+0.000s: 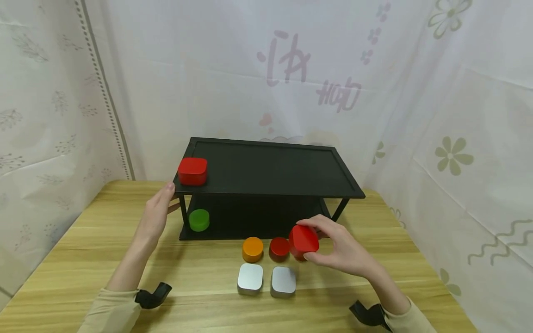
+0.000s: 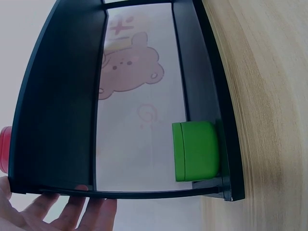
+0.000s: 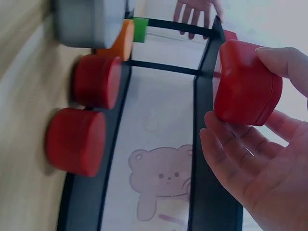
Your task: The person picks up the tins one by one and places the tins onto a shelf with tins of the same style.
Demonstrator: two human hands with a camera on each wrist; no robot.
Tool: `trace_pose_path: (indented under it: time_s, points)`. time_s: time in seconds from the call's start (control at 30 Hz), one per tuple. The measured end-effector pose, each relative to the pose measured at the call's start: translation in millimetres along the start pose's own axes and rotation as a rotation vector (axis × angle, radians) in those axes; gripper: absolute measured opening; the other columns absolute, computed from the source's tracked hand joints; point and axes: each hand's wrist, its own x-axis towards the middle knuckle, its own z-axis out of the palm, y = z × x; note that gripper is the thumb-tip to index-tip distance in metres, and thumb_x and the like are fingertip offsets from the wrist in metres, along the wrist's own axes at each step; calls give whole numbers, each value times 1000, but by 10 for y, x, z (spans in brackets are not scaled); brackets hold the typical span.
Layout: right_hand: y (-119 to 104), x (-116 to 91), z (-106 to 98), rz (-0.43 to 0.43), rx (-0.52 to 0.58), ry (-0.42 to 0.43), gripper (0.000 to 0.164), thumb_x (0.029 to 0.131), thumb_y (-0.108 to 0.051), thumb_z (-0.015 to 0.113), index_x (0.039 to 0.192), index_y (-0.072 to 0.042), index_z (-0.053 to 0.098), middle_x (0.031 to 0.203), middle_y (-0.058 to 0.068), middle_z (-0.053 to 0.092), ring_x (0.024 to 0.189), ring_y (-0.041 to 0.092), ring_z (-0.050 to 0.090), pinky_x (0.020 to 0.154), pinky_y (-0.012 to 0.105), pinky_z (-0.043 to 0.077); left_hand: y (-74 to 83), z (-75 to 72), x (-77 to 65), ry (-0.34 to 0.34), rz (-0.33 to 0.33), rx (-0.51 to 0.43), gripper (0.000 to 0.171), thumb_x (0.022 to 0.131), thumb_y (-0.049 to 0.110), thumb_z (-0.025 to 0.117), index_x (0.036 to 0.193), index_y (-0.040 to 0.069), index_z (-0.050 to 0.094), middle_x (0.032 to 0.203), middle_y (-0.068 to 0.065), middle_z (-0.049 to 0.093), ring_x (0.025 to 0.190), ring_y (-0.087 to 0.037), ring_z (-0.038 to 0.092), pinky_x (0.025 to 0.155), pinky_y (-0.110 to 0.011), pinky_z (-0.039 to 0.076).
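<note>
My right hand pinches a red tin between thumb and fingers, above the table in front of the black two-tier rack. In the right wrist view this red tin has a rounded, dented outline. My left hand touches the rack's left end, its fairly straight fingers beside the upper board. Near it, a rounded square red tin sits on the upper board's left corner. A green tin stands on the lower board's left end; it shows from the side as a green block.
Before the rack stand an orange round tin, a red round tin and another red tin, mostly hidden in the head view. Two silver square tins are nearer on the wooden table. Patterned cloth hangs around.
</note>
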Motion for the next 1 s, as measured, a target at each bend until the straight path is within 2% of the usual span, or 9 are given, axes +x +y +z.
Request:
trace_pose_path:
  time_s: [0.33, 0.53, 0.87, 1.0]
  points:
    - [-149, 220, -114, -43, -6, 38, 60, 85, -14, 85, 139, -22, 59, 128, -6, 66, 104, 8, 63, 85, 27, 65, -19, -5, -1, 9, -9, -3, 75, 109, 57, 25, 164, 6, 20, 171, -19, 19, 151, -47, 33, 126, -65, 29]
    - [-239, 355, -167, -67, -5, 70, 58, 87, -16, 83, 139, -20, 59, 125, -3, 67, 103, 10, 64, 87, 28, 64, -22, -31, -13, 9, -5, -10, 75, 110, 56, 25, 164, 5, 17, 172, -19, 15, 150, -51, 33, 127, -67, 25]
    - [-327, 534, -211, -32, -3, 83, 56, 85, -17, 83, 136, -22, 61, 122, -7, 67, 104, 9, 64, 87, 26, 63, -3, -17, -15, 12, 29, 10, 75, 110, 55, 26, 163, 2, 23, 169, -22, 23, 148, -50, 37, 124, -67, 30]
    - [-346, 620, -213, -37, 4, 100, 55, 85, -17, 83, 136, -21, 61, 121, -5, 68, 102, 10, 64, 86, 26, 63, 11, -10, -9, 6, 26, 10, 78, 109, 58, 27, 162, 2, 22, 169, -23, 23, 148, -51, 37, 126, -68, 26]
